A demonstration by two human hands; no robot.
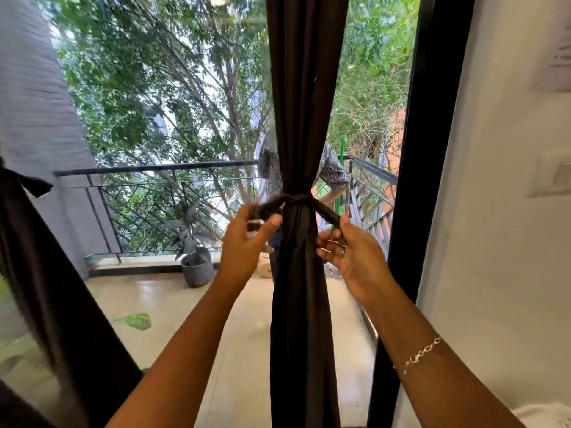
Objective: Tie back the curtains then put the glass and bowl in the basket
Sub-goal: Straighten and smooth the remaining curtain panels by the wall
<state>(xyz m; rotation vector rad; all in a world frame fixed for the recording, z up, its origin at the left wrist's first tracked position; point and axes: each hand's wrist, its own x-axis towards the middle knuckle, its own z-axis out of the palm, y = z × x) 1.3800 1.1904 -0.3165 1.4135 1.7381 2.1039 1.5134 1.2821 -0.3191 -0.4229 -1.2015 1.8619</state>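
Note:
A dark brown curtain point(304, 118) hangs gathered in the middle of the glass door. A matching tie-back band point(297, 199) is wrapped round its waist. My left hand point(247, 242) pinches the band's left end just beside the curtain. My right hand point(349, 251) grips the band's right end, which runs down from the wrap to my fingers. A second dark curtain point(46, 273) at the left edge is gathered with its own tie point(29, 182). No glass, bowl or basket is in view.
Behind the glass lies a balcony with a black railing point(154, 168) and a potted plant point(197, 267). A black door frame point(423, 180) stands right of the curtain, with a white wall point(494, 242) beyond it. A person's reflection shows behind the curtain.

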